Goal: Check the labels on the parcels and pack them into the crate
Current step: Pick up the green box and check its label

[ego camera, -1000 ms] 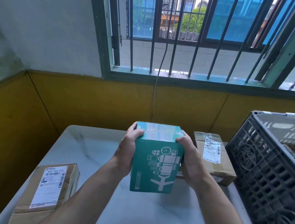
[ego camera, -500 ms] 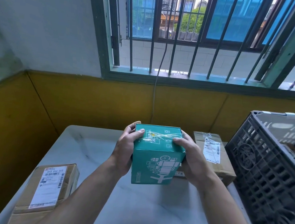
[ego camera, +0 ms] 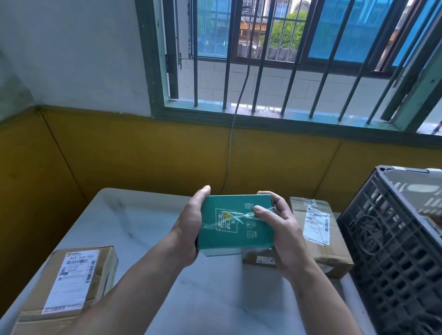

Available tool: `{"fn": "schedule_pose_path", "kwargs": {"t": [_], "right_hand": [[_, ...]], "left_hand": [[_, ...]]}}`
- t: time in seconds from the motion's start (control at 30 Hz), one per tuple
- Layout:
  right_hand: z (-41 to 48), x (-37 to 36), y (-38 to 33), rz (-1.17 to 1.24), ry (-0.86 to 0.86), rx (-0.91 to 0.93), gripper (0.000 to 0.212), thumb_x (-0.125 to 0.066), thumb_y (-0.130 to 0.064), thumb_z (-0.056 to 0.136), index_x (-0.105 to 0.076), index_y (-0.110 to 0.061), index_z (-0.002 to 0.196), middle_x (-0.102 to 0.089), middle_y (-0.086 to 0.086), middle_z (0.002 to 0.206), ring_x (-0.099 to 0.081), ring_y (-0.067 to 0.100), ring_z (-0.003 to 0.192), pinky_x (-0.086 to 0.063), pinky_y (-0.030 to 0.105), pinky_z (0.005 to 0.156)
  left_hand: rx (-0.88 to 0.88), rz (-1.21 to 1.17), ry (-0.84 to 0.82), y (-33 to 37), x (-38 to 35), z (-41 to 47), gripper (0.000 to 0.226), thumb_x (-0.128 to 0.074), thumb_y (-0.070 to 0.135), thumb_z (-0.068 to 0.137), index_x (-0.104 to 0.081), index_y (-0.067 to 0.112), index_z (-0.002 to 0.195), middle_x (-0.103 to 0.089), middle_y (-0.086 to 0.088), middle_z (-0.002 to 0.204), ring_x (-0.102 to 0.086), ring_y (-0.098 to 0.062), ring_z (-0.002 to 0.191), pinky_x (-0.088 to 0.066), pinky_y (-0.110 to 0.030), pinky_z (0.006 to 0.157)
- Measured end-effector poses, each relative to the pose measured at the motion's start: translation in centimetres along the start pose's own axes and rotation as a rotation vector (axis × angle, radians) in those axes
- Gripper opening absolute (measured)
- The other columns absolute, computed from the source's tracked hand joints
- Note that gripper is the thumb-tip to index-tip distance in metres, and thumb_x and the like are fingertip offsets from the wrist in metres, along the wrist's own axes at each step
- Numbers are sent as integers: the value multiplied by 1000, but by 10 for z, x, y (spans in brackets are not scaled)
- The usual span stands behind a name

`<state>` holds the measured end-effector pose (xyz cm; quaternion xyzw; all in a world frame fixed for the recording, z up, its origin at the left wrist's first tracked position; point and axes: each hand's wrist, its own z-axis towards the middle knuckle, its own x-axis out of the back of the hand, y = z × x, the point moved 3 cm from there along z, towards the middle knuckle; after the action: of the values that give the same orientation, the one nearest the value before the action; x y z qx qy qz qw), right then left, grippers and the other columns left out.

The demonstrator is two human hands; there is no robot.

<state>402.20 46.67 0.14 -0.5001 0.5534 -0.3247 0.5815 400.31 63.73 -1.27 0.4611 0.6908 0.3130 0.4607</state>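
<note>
Left hand [ego camera: 187,234] and right hand [ego camera: 281,239], fingers curled, grip the teal box [ego camera: 232,227] by its sides; likely light, stiff, tape-slick.

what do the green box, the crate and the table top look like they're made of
Green box: printed cardboard, it seems, matte, with shiny clear tape across the face. Crate: dark moulded plastic, going by its lattice walls. Table: pale, faintly glossy top with grey veins; marble or a laminate, cannot tell.
</note>
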Motion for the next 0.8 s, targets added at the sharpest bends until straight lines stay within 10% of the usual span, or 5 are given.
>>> {"fn": "schedule_pose_path", "kwargs": {"t": [0.13, 0.23, 0.47, 0.67, 0.8], "right_hand": [[1, 1, 3, -63, 28, -19, 14, -66, -27, 94, -62, -24, 107, -65, 5, 94, -66, 22, 76, -54, 30, 56], [5, 1, 8, -114, 47, -97, 25, -56, -52, 96, -63, -33, 111, -70, -2, 81, -70, 17, 72, -58, 32, 59], [8, 4, 20, -99, 40, -199, 21, -54, -58, 95, -65, -42, 104, -73, 3, 107, -72, 22, 95, -56, 49, 90], [4, 3, 18, -196, 76, -98, 39, -51, -50, 100, -48, -44, 138, -75, -5, 103, -74, 7, 76, -55, 21, 55], [2, 1, 14, -186, 93, -70, 39, -44, -55, 101, -60, -35, 130, -76, -5, 99, -76, 12, 80, -56, 23, 60]], "left_hand": [[-53, 71, 78, -5, 3, -2, 57, -44, 60, 96, -66, 15, 122, -75, -18, 108, -76, -32, 91, -61, -39, 70], [-199, 129, 75, -6, 0, -7, 70, -46, 59, 83, -38, 43, 151, -68, -8, 123, -73, -27, 106, -62, -45, 80], [-250, 196, 42, -6, 4, -8, 74, -46, 55, 86, -22, 48, 156, -62, -4, 130, -72, -26, 109, -63, -39, 79], [-155, 188, -28, -9, 8, -3, 25, -51, 35, 84, -52, 42, 109, -78, 8, 99, -77, -12, 88, -61, -27, 66], [-103, 352, -57, -7, 7, -4, 44, -50, 34, 77, -57, 24, 120, -77, 4, 108, -75, -16, 99, -56, -31, 77]]}}
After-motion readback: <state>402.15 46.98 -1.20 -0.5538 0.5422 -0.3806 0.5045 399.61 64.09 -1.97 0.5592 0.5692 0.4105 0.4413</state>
